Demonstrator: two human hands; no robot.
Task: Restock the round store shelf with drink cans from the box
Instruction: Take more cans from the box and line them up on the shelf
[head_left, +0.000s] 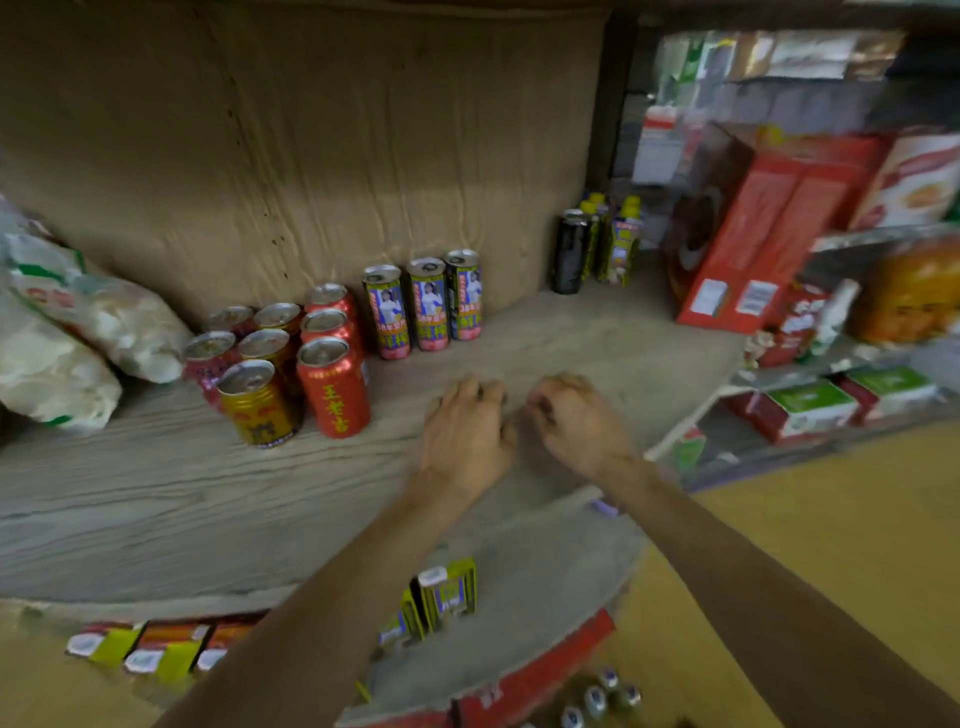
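Both my hands hover over the round wooden shelf (156, 509), near its middle right. My left hand (467, 431) is palm down with fingers curled and holds nothing. My right hand (576, 421) is beside it, loosely curled, with nothing visible in it. Three slim green and pink cans (428, 306) stand in a row at the back, beyond my hands. To the left is a cluster of red cans (335, 387) and a gold can (260, 405). At the bottom edge a red box (524, 680) shows several can tops (597, 701).
A cardboard wall (311, 156) backs the shelf. White bags (78, 332) lie at the left. A black can and yellow-capped bottles (597, 249) stand at the back right, next to red cartons (753, 234). Small drink cartons (447, 597) sit on the tier below.
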